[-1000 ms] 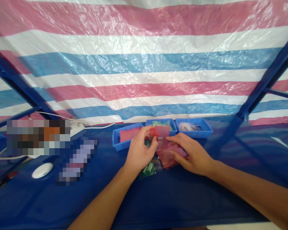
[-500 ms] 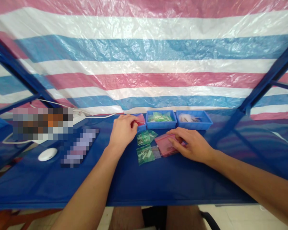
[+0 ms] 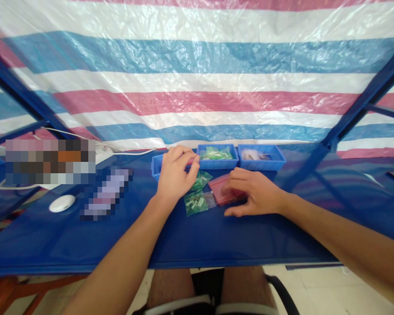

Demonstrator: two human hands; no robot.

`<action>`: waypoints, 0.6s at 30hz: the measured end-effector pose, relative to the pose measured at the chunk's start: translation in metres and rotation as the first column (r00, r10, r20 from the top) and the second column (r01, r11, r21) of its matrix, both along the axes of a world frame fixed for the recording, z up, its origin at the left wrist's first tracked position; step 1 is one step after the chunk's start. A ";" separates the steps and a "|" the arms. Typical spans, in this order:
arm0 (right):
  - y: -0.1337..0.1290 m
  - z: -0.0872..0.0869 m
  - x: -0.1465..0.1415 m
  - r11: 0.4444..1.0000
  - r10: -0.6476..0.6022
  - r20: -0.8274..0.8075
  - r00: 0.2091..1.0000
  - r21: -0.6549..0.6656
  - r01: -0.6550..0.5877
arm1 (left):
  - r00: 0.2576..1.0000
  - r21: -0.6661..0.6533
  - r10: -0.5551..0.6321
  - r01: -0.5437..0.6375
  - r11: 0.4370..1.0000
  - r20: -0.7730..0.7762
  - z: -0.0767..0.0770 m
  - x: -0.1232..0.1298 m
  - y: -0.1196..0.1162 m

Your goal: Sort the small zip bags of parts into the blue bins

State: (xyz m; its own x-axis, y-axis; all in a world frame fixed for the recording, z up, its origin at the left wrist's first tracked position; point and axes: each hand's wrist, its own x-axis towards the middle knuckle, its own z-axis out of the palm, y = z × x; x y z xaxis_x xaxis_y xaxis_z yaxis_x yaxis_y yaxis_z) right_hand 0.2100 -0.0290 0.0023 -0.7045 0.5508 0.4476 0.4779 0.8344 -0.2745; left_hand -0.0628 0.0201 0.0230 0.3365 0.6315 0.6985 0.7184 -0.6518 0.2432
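So on the far left there's a white oval thing (image 3: 62, 203) lying on the blue table (image 3: 197, 245). Next, the left bin (image 3: 156, 166), mostly covered by the left hand (image 3: 180, 173): thumb and fingertips close together, some red showing there, can't tell if it's actually gripping anything. Green packets (image 3: 196, 203) lie just below that hand, with the middle bin (image 3: 217, 165) behind. Then the red packet (image 3: 219, 189), flat on the table, partly under the right hand (image 3: 249, 192), thumb spread wide from the fingers. Right bin (image 3: 262, 165) sits behind, whitish stuff inside.
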 end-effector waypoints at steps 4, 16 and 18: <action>0.002 -0.002 -0.002 0.995 0.099 0.002 0.995 -0.027 -0.099 | 0.955 -0.035 -0.294 0.293 0.956 -0.029 -0.009 0.020 -0.007; 0.004 -0.005 -0.007 0.985 0.170 -0.065 0.983 -0.023 -0.172 | 0.887 -0.189 -0.458 0.440 0.878 -0.060 -0.007 0.032 -0.017; 0.003 -0.005 -0.009 0.982 0.184 -0.079 0.980 -0.014 -0.186 | 0.891 -0.191 -0.450 0.432 0.881 -0.060 -0.005 0.032 -0.018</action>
State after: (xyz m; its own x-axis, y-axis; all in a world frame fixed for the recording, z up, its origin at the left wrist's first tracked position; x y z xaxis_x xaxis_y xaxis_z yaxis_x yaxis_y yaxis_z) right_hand 0.2009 -0.0263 -0.0028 -0.7590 0.4242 0.4940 0.2925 0.8999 -0.3233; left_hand -0.0304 0.0019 0.0177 0.6700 0.5060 0.5431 0.3921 -0.8625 0.3199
